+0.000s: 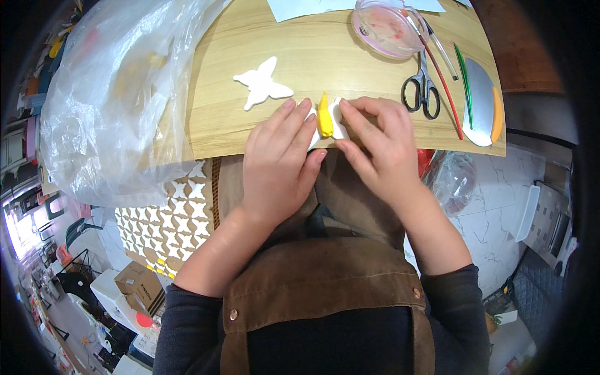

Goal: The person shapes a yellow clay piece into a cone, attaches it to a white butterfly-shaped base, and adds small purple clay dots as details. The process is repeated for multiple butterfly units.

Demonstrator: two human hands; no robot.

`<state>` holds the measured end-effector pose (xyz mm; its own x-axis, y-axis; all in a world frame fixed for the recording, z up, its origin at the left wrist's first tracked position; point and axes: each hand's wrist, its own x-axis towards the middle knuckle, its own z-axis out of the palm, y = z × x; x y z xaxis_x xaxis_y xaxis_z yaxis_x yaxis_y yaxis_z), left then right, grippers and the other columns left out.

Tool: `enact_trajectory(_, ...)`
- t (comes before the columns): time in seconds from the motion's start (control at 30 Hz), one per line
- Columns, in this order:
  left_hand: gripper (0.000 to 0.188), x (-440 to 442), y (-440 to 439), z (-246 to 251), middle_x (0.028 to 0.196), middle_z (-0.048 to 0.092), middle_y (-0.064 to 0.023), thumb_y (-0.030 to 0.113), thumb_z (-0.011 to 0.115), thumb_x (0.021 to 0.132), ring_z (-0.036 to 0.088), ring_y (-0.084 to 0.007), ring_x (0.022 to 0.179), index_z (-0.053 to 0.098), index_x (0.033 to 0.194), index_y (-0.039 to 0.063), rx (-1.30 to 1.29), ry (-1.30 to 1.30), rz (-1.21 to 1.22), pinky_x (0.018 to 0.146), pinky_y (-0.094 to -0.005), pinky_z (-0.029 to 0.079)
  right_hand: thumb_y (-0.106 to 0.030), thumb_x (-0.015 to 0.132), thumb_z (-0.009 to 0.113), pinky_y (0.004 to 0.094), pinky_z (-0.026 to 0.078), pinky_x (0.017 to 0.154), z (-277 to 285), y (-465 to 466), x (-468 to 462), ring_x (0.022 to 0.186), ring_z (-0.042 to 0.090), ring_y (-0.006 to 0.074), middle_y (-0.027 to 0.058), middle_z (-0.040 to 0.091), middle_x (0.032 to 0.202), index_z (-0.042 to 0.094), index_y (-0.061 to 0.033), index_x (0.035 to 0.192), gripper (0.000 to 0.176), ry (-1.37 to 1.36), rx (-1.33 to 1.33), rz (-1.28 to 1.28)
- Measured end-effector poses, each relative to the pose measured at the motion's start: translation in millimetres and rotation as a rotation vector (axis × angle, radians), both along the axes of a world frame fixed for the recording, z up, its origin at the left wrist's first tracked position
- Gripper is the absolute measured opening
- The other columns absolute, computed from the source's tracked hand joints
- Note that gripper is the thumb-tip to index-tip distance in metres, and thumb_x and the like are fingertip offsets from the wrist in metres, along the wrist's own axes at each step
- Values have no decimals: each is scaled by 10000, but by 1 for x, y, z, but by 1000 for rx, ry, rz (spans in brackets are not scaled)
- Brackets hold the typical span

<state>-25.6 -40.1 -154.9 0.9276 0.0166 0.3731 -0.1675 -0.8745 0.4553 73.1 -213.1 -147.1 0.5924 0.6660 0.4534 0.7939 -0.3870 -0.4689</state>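
Note:
At the table's near edge lies a white butterfly-shaped piece (pixel 338 119), with a tapered yellow piece (pixel 325 119) along its middle. The yellow piece looks like soft modelling clay; one end is pointed, the end nearest me rounded. My left hand (pixel 279 161) covers most of the left wing, its fingers flat on it and the thumb at the near edge. The right wing is gripped by my right hand (pixel 386 145), index finger at its far tip and thumb at its near corner. Farther up on the left, a second white butterfly shape (pixel 263 84) rests flat on the table.
Scissors (pixel 422 86), a red-handled brush (pixel 440 77), a pen (pixel 441 49), a green tool (pixel 464 84) and a scraper (pixel 480 103) lie right, near a clear dish (pixel 391 28). Plastic sheeting (pixel 117 93) drapes the left edge. Below, a board (pixel 213 164) bears several white butterflies.

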Motion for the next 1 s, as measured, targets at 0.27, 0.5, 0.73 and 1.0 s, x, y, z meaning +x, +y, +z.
enact_trajectory(0.27, 538, -6, -15, -1, 1437, 460, -187, 200, 598, 856, 411, -330, 1351, 510, 1320, -56, 122, 130, 33, 1067, -461, 332, -172, 829, 640, 505, 351, 1067, -8, 5, -28, 1221, 491, 309, 147, 483, 1385, 540, -14, 1309, 516, 24, -138, -46)
enact_trajectory(0.5, 422, 0, -8, -1, 1305, 560, -176, 155, 654, 831, 533, -348, 1201, 600, 1217, -9, -80, -11, 46, 971, -438, 420, -111, 761, 708, 446, 465, 901, -3, 6, -12, 1018, 576, 320, 121, 590, 1183, 614, -44, 1218, 471, 17, -22, 25)
enact_trajectory(0.73, 346, 11, -7, 1, 1070, 613, -127, 93, 774, 740, 587, -299, 1005, 705, 1077, 52, -172, -102, 55, 860, -376, 477, -43, 796, 666, 402, 496, 793, 2, 0, 7, 902, 622, 324, 126, 651, 955, 622, -27, 983, 193, 334, 176, 53)
enact_trajectory(1.0, 288, 16, -10, -9, 961, 619, -81, 140, 773, 731, 598, -279, 935, 724, 1013, 109, -153, -157, 83, 792, -395, 464, -50, 800, 658, 396, 497, 780, -2, -1, 7, 877, 625, 327, 131, 655, 937, 631, -22, 984, 188, 326, 186, 54)
